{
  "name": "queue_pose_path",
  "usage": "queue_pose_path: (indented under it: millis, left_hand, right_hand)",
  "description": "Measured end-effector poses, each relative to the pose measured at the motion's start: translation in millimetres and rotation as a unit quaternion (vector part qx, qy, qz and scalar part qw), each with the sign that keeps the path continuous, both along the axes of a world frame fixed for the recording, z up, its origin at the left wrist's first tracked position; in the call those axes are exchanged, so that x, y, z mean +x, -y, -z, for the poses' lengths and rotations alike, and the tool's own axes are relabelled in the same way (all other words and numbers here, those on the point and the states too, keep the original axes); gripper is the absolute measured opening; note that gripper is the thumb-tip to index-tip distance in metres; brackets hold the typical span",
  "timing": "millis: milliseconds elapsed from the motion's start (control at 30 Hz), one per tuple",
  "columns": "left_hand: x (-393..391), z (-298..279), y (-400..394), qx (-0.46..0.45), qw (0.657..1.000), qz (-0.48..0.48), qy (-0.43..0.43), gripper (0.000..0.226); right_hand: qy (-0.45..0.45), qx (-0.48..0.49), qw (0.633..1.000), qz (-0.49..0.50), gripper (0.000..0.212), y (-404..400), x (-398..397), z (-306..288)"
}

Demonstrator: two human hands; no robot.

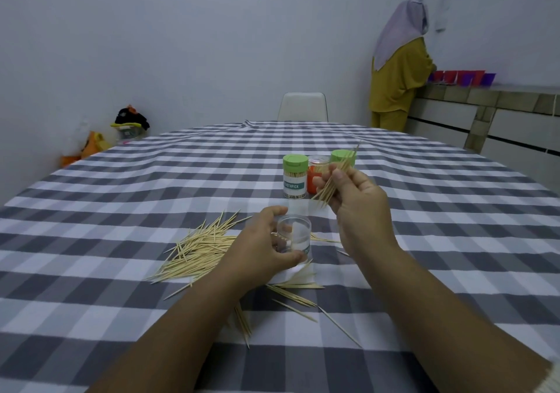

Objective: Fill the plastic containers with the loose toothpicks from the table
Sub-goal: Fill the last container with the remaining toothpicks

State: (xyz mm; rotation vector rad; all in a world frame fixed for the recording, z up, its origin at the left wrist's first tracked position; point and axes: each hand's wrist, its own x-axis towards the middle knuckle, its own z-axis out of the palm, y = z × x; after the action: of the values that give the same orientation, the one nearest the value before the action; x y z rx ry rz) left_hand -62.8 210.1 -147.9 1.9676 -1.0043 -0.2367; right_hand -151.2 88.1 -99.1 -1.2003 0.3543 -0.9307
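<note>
Wooden toothpicks lie in a loose heap on the checked counter, just left of the hands, w/ more strays scattered near the front edge. Left hand wraps its fingers round a clear open jar, tilting it a bit toward the right. Right hand pinches a small bundle between thumb and fingertips, slanted, lower tips pointing down toward the jar mouth but still apart from it. Three more jars stand behind, two w/ green lids, already holding picks. Handling, as I judge it: picks are v. light, stiff but thin, snap if bent, and fan out or slip if the pinch loosens, so hold the bundle mid-length and square the tips first. Jar is light, smooth plastic, prob. tips easily; grip round the wall, not the rim.
</note>
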Motion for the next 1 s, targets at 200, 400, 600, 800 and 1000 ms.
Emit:
queue_pose_path:
  millis: [200, 400, 600, 800, 1000]
  left_hand:
    - [-1, 1, 1, -0.005, 1.0, 0.005, -0.007, 0.084]
    - [-1, -1, 1, -0.003, 1.0, 0.003, -0.012, 0.088]
    - [2, -1, -1, -0.012, 1.0, -0.004, -0.011, 0.088]
    - [6, -2, -3, 0.014, 1.0, -0.011, 0.013, 0.085]
    - [4, -5, -5, 0.046, 0.997, -0.019, 0.053, 0.082]
  right_hand:
    - [-0.025, -0.025, 0.998, -0.053, 0.019, -13, 7, 11]
    - [-0.105, -0.079, 0.99, -0.042, 0.02, -19, 7, 22]
    - [-0.143, -0.079, 0.983, -0.079, 0.03, -20, 5, 23]
    - [-0.239, -0.143, 0.944, -0.179, 0.047, -9, 0, 20]
    - [-0.234, -0.125, 0.938, -0.225, 0.054, 5, 0, 24]
